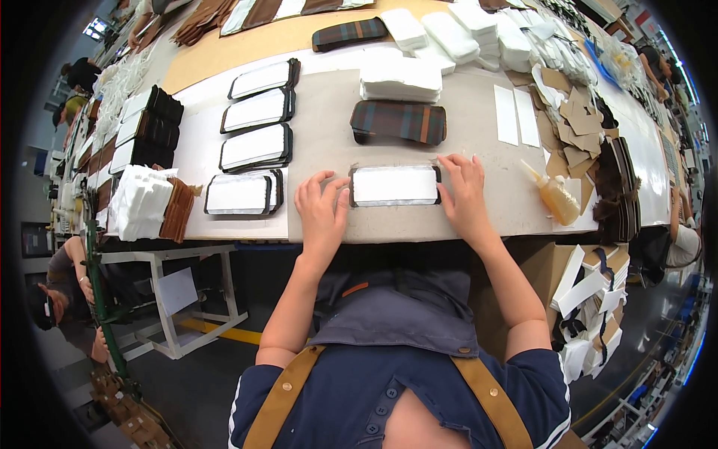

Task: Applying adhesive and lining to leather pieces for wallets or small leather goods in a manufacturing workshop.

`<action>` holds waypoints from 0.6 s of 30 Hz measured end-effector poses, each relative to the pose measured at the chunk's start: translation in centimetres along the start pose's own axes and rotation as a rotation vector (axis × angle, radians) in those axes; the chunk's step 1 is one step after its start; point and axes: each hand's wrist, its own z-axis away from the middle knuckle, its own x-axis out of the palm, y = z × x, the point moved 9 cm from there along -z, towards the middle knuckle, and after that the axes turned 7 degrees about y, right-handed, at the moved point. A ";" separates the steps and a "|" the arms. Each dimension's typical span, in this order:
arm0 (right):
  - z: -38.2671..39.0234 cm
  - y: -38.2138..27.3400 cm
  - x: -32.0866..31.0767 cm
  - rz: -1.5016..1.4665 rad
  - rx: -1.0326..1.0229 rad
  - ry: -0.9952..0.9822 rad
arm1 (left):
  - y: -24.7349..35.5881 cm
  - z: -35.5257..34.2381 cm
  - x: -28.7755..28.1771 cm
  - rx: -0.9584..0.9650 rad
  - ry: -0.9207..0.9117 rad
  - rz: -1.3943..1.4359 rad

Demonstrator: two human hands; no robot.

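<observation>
One white, dark-edged pad [396, 185] lies flat near the front of the table [516, 202], between my left hand [321, 209] and right hand [465, 196]. Both have fingers parted and curved; I cannot tell whether they touch it.

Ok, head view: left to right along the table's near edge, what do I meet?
White stack, rust-brown stack, white-topped pile, left hand's fingers, white dark-edged panel, right hand's fingers, amber squeeze bottle, dark brown stack.
</observation>
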 end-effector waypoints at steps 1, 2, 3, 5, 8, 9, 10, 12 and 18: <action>0.2 -0.5 0.1 0.001 -0.001 0.003 | 1.4 -0.1 -0.1 0.063 0.037 -0.003; 0.5 -1.6 0.7 0.012 -0.057 -0.035 | 2.7 -0.2 -0.1 0.125 0.075 -0.007; 0.7 -3.1 1.5 0.017 -0.117 -0.075 | 3.5 0.3 1.8 0.193 -0.058 -0.017; 1.2 -5.3 3.5 0.034 -0.152 -0.216 | 5.4 0.9 4.4 0.244 -0.140 0.009; 2.5 -5.7 5.5 0.243 -0.251 -0.376 | 6.1 1.7 5.6 0.318 -0.278 -0.043; 2.4 -5.4 4.8 0.178 -0.205 -0.387 | 5.8 2.0 5.8 0.335 -0.335 -0.120; 2.5 -5.0 4.2 0.113 -0.161 -0.399 | 5.4 2.2 5.2 0.335 -0.333 -0.121; 3.0 -3.9 3.3 0.134 -0.148 -0.393 | 4.0 2.5 4.3 0.317 -0.333 -0.220; 2.4 -1.5 1.9 -0.001 -0.069 -0.231 | 2.5 2.2 3.8 0.224 -0.365 -0.094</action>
